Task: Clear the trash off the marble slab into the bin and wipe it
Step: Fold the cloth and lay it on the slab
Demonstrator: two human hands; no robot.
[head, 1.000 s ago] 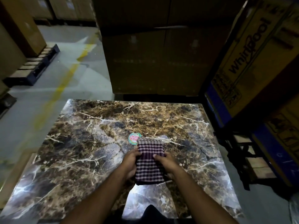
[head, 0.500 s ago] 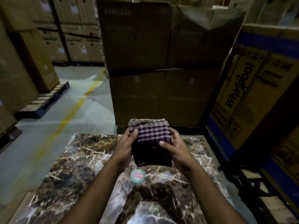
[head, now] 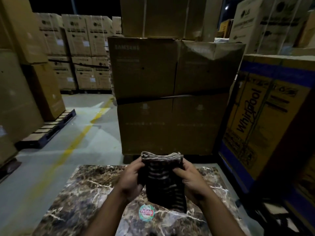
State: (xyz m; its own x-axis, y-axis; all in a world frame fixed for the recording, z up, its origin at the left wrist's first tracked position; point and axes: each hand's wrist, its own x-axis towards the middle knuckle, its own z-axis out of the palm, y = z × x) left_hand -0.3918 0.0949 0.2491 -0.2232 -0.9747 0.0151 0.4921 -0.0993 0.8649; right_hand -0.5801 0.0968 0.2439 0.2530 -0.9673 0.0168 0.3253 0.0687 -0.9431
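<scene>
**Slab largely cleared; wiping not confirmed**

The marble slab [head: 88, 189] carried no loose trash in its visible part. One round printed item [head: 146, 213], sticker or lid, lay near the slab's middle; which it was could not be determined. The folded checked cloth [head: 163, 178] was held above the slab's far half, clear of the stone. The left hand [head: 131, 180] gripped its left edge with fingers curled round the fold; the right hand [head: 190, 179] pinched the right edge, thumb on the front face. In my judgement, wiping remained outstanding. No bin was in view. The slab's near edge was cut off, and the cloth was motion-blurred.
</scene>
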